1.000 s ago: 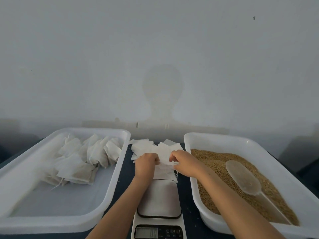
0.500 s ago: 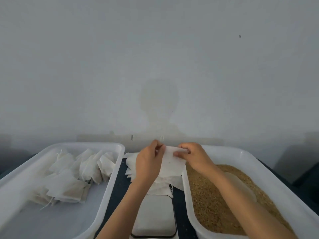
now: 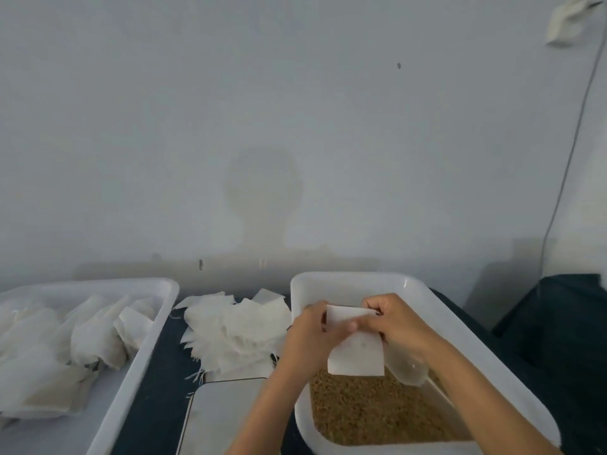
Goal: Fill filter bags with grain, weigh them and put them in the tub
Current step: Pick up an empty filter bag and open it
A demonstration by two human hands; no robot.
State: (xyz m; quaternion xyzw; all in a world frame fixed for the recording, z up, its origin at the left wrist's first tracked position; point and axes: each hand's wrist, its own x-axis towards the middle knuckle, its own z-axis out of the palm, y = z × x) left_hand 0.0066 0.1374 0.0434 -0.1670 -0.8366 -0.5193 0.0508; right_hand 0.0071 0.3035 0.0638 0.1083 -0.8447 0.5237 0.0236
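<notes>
Both hands meet right of the frame's centre, low down, over the grain tub (image 3: 437,310). Between them hangs one white bag (image 3: 356,351), held by its top edge and hanging flat, its lower edge just above the grain (image 3: 371,412). The left hand (image 3: 312,333) comes in from the lower middle and grips the bag's upper left side, fingers curled round the edge and the thumb lying across the front of the paper. The right hand (image 3: 399,326) comes in from the lower right and pinches the upper right corner, fingers curled behind it. The bag thus sits directly between the two hands, touching both, with most of its face showing below them.

Below the right hand a clear scoop (image 3: 409,367) lies in the grain, partly hidden by the wrist and bag.

Left of the hands, at the lower centre, a loose pile (image 3: 236,330) of empty bags lies on the dark table (image 3: 154,389), between the two tubs, with loose threads at its near edge. Just below the pile the scale (image 3: 223,418) shows its pale plate, cut off by the bottom edge; the left forearm crosses its right side.

At the lower left stands a second white tub (image 3: 138,366) holding a heap of bags (image 3: 65,349); whether each is filled cannot be told.

A thin cable (image 3: 571,152) runs down the wall at the upper right.
</notes>
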